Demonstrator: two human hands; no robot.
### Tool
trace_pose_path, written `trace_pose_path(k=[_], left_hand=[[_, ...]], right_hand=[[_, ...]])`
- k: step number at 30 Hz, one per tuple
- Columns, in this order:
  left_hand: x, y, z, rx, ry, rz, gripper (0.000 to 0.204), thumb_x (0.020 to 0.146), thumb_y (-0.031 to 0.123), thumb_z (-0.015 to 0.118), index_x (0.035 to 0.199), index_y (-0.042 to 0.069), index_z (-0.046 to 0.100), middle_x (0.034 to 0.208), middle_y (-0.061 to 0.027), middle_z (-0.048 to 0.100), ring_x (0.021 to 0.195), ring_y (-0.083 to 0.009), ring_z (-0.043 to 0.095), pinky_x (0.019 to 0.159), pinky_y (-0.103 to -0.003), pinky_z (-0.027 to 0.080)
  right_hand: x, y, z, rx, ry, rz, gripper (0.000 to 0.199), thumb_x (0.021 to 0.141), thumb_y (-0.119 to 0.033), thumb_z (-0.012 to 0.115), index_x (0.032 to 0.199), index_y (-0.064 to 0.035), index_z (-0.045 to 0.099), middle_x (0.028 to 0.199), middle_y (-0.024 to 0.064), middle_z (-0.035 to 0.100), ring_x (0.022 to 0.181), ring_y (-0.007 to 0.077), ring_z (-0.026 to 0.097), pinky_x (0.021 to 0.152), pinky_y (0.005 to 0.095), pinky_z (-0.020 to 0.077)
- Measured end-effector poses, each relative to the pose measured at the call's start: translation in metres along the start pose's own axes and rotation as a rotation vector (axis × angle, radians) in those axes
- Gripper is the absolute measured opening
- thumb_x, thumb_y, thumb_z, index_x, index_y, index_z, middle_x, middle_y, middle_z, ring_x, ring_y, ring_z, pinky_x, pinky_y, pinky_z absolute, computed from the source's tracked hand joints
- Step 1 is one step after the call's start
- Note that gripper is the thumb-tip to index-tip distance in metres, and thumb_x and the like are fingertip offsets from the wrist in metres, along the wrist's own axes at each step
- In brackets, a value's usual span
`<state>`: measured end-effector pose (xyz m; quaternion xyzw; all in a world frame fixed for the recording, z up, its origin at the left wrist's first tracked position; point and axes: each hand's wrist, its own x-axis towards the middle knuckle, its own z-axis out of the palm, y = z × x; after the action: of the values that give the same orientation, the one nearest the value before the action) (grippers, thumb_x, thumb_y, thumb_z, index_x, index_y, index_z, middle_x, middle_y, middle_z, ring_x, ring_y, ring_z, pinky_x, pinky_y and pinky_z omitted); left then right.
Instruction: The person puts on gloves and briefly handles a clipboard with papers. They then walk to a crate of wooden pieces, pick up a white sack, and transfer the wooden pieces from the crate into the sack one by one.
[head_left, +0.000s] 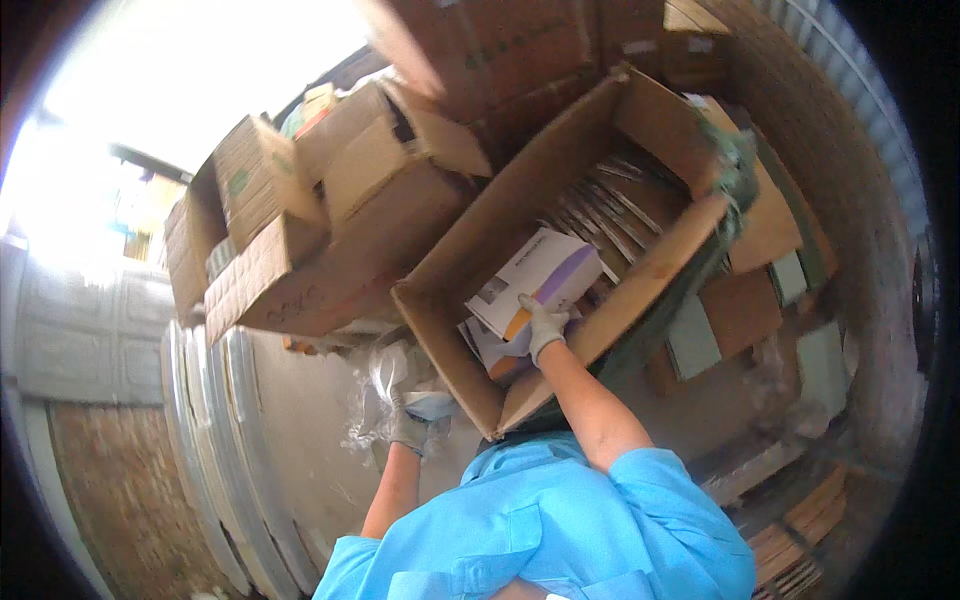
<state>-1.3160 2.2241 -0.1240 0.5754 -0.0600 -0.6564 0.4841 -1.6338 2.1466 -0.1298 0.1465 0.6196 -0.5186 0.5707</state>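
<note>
Right hand (545,328), gloved — closed on the near edge of a white box (528,275) with purple and orange areas, one digit extended over its upper face, the remaining fingers partly hidden. The box lies inside the open brown carton (508,195), near its left end, beside a row of thin, flat items (600,215). Left hand (407,430), also gloved — outside the carton, closed around crumpled clear plastic (392,372); finger detail is blurred.
</note>
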Motion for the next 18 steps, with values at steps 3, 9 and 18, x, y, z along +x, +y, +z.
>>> trace_pose_path(k=[3,9,18], left_hand=[[0.001,-0.010,-0.006,-0.038,0.103,0.026,0.072,0.088,0.058,0.059,0.134,0.005,0.042,0.125,-0.0164,0.054,0.113,-0.0350,0.054,0.095,-0.052,0.048],[-0.004,-0.014,-0.034,-0.215,0.157,0.043,0.071,0.088,0.053,0.064,0.139,0.010,0.039,0.129,-0.0151,0.051,0.115,-0.0353,0.053,0.093,-0.055,0.049],[0.008,-0.016,-0.069,-0.349,0.154,-0.010,0.064,0.089,0.049,0.063,0.131,0.004,0.047,0.126,-0.0176,0.055,0.116,-0.0353,0.053,0.098,-0.051,0.047]], right_hand=[[0.022,0.011,0.011,0.009,-0.011,0.016,0.114,0.065,-0.023,0.086,0.148,-0.0016,0.010,0.145,0.0207,0.036,0.129,0.0346,0.041,0.104,0.0491,0.0406],[0.074,0.059,0.030,-0.058,0.124,-0.131,0.116,0.063,-0.025,0.087,0.146,0.0044,0.013,0.147,0.0209,0.034,0.129,0.0357,0.042,0.108,0.0486,0.0357],[0.079,0.056,0.037,-0.147,0.112,-0.278,0.103,0.066,-0.031,0.086,0.144,0.0022,0.027,0.144,0.0192,0.039,0.128,0.0322,0.044,0.108,0.0440,0.0366]])
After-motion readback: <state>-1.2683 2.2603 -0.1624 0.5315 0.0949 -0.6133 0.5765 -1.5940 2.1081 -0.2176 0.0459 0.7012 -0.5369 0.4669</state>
